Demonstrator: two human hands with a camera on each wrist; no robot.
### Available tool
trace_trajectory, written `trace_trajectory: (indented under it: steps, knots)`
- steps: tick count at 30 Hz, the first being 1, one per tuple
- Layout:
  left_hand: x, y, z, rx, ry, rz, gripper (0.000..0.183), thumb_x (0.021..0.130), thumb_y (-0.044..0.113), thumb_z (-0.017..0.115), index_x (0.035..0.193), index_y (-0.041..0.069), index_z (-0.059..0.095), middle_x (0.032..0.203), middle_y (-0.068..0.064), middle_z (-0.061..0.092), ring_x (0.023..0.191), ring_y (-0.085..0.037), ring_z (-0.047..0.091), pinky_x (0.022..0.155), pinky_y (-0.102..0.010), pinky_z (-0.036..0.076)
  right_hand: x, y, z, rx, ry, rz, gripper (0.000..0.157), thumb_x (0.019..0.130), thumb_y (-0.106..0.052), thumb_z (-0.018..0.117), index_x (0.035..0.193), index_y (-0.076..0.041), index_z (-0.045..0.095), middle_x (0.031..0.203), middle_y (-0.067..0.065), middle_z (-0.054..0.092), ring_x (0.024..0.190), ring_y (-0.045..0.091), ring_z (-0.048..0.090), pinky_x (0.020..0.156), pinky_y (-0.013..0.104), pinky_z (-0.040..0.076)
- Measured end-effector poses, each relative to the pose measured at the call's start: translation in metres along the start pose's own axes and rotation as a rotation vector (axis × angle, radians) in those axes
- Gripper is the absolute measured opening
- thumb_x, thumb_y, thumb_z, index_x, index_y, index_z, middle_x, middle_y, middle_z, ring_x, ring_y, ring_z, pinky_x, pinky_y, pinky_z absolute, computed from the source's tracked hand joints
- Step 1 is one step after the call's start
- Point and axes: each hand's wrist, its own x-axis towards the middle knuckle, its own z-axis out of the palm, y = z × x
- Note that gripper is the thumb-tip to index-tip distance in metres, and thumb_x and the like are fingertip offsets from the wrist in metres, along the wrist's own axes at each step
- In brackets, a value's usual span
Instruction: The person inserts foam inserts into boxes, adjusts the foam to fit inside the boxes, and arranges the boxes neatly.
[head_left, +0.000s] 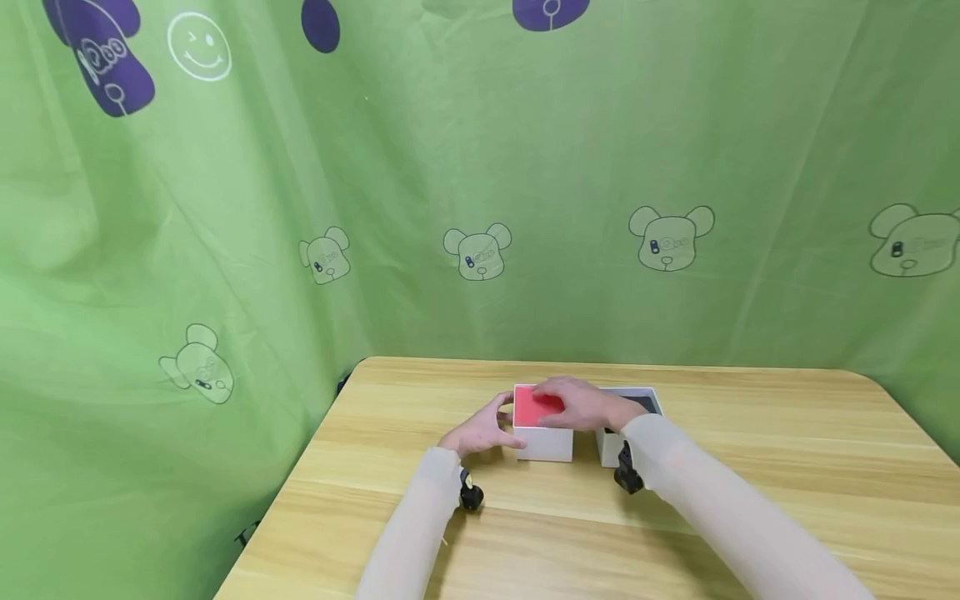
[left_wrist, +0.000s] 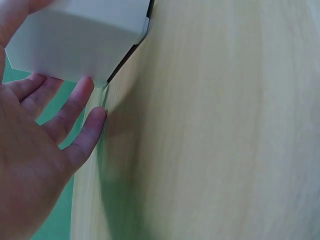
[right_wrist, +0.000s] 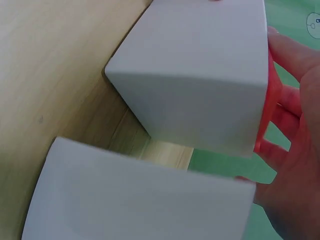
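In the head view a white box [head_left: 544, 444] with a red top stands on the table. My left hand [head_left: 483, 429] holds its left side, thumb at the front and fingers behind. The left wrist view shows these fingers [left_wrist: 67, 112] fairly straight along the white wall. My right hand [head_left: 581, 402] reaches across from the right, its fingers over the red piece [head_left: 528, 406] in the box's opening. From the right wrist, thumb and fingers span this red piece [right_wrist: 270, 97], which bulges slightly past the white rim. A second white box [head_left: 609, 450] with a dark inside stands below my right wrist.
The wooden table [head_left: 772, 467] extends to both sides and in front of the boxes. A green curtain [head_left: 570, 308] with bear prints hangs behind it and along its left. A narrow gap separates the two boxes.
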Motion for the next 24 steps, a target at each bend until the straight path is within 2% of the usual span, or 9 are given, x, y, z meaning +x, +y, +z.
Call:
trace_trajectory:
  steps: [8, 13, 24]
  knots:
    - [0.001, -0.001, -0.001, -0.002, -0.006, 0.008, 0.089, 0.067, 0.012, 0.076, 0.137, 0.020, 0.023, 0.133, 0.004, 0.032, 0.105, -0.015, 0.047, 0.082, -0.029, 0.043, -0.006, 0.003, -0.005, 0.001, -0.011, 0.035, 0.056, 0.079, -0.041, 0.061, 0.125, -0.010, 0.050, 0.126, 0.005, 0.046, 0.113, 0.022, 0.041, 0.092, 0.039, 0.035]
    - [0.002, -0.001, 0.001, -0.015, -0.016, 0.016, 0.089, 0.066, 0.012, 0.077, 0.137, 0.020, 0.022, 0.133, 0.002, 0.032, 0.107, -0.017, 0.046, 0.084, -0.029, 0.041, -0.009, 0.002, -0.006, -0.011, -0.018, 0.027, 0.057, 0.079, -0.041, 0.061, 0.124, -0.008, 0.050, 0.125, 0.008, 0.047, 0.113, 0.025, 0.041, 0.091, 0.041, 0.036]
    - [0.001, -0.002, 0.000, -0.017, -0.011, 0.008, 0.091, 0.066, 0.013, 0.077, 0.137, 0.021, 0.022, 0.134, 0.002, 0.031, 0.107, -0.016, 0.046, 0.083, -0.029, 0.042, -0.018, 0.010, -0.014, 0.022, 0.004, 0.070, 0.057, 0.076, -0.041, 0.064, 0.124, -0.013, 0.051, 0.122, -0.001, 0.049, 0.113, 0.019, 0.042, 0.093, 0.039, 0.034]
